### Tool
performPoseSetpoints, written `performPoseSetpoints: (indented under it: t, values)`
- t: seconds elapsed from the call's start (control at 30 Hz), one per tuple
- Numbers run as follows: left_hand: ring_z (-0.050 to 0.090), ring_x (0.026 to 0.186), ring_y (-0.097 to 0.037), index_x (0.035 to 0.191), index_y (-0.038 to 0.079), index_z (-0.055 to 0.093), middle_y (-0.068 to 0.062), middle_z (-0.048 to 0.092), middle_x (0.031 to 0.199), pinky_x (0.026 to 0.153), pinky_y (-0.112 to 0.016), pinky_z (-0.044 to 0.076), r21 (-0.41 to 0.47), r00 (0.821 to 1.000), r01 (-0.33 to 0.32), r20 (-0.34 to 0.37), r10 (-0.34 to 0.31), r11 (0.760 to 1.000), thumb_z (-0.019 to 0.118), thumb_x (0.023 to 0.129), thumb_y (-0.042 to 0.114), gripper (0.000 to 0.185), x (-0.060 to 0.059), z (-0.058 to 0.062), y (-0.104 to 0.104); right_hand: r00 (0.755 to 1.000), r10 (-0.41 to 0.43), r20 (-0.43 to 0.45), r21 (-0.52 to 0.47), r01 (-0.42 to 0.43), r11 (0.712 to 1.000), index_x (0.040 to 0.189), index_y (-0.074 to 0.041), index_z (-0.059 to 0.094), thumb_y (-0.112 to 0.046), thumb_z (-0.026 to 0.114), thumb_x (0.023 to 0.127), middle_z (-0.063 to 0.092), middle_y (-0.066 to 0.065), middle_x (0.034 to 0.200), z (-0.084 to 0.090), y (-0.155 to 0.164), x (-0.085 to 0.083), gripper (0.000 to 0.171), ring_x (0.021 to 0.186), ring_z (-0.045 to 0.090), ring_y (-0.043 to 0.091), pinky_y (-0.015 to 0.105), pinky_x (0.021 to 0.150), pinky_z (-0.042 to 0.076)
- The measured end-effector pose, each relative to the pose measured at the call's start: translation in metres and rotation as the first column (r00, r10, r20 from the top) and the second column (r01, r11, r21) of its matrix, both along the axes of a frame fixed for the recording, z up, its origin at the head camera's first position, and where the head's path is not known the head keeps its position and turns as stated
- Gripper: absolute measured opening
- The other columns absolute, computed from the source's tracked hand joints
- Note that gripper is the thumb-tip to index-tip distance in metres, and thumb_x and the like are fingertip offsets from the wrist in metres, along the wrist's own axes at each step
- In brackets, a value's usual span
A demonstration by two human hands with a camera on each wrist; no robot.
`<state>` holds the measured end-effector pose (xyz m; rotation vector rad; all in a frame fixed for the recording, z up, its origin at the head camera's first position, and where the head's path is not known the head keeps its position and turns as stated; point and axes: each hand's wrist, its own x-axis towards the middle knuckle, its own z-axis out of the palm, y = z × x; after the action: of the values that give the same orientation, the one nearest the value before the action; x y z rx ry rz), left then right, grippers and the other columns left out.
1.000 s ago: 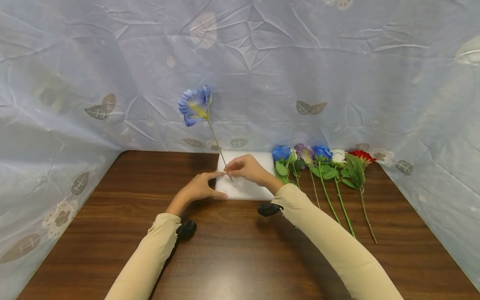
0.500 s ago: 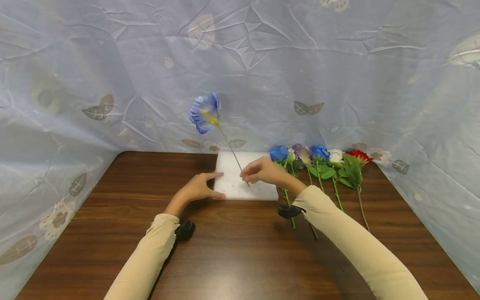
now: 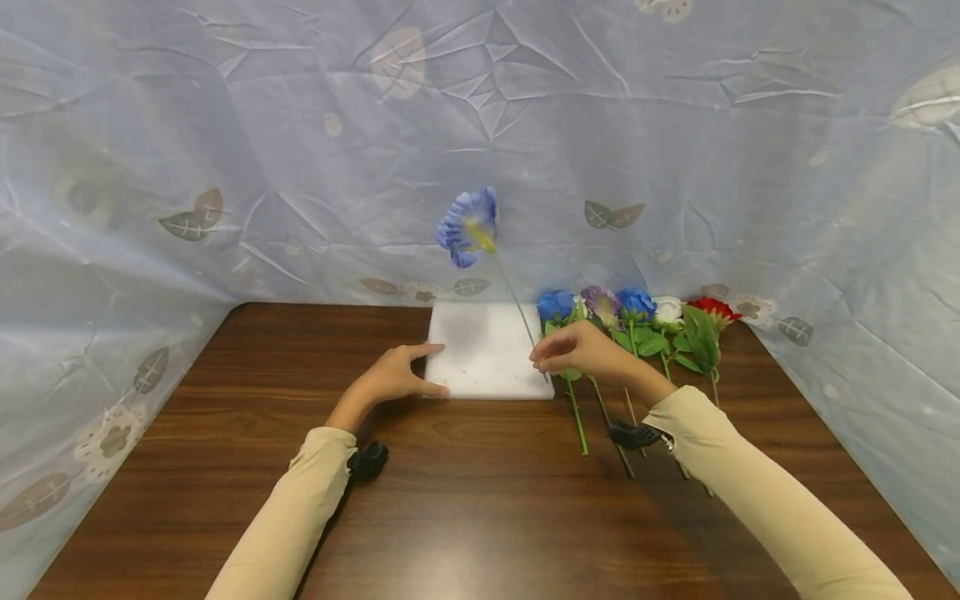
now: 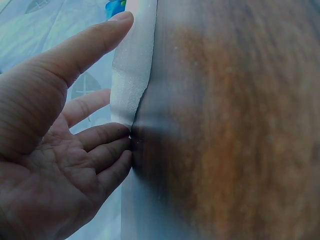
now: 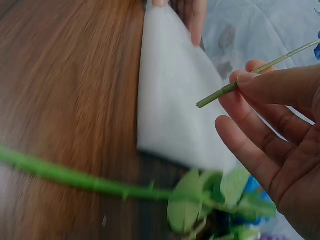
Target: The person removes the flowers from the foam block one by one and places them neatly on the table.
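My right hand pinches the thin green stem of a blue flower, holding it upright over the right edge of a white foam block. The stem's cut end hangs free above the block, not stuck in. My left hand rests on the block's left front corner, thumb along the front edge and fingers straight on the foam.
A row of artificial flowers, blue, purple, white and red, lies on the brown wooden table right of the block; one green stem passes under my right hand. A pale patterned cloth walls in the table on three sides.
My right hand has carried the blue flower rightward, from the block's left-middle to its right edge beside the lying flowers. The left hand stays on the block.
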<state>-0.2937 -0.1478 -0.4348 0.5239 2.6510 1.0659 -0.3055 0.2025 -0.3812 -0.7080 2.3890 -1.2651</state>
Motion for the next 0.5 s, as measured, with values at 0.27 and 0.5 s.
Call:
performPoseSetpoints:
  t: [0.27, 0.5]
  values:
    - [0.035, 0.150, -0.042, 0.153, 0.012, 0.048, -0.022, 0.041, 0.159, 0.121, -0.058, 0.034, 0.001, 1.000, -0.004, -0.008, 0.004, 1.000, 0.088, 0.079, 0.041, 0.089, 0.000, 0.000, 0.000, 0.999, -0.054, 0.003, 0.047, 0.054, 0.997, 0.116, 0.006, 0.072, -0.008, 0.074, 0.093, 0.076, 0.021, 0.112, -0.001, 0.044, 0.012, 0.027, 0.093, 0.074, 0.033, 0.054, 0.084, 0.061]
    - [0.034, 0.151, -0.040, 0.153, 0.013, 0.048, -0.021, 0.040, 0.160, 0.122, -0.056, 0.033, -0.005, 1.000, -0.009, -0.006, 0.009, 1.000, 0.088, 0.079, 0.041, 0.089, 0.000, 0.000, 0.000, 0.995, -0.086, 0.042, 0.061, 0.083, 0.995, 0.118, 0.009, 0.070, -0.010, 0.073, 0.094, 0.072, 0.028, 0.117, -0.003, 0.088, 0.024, 0.031, 0.099, 0.075, 0.031, 0.049, 0.085, 0.062]
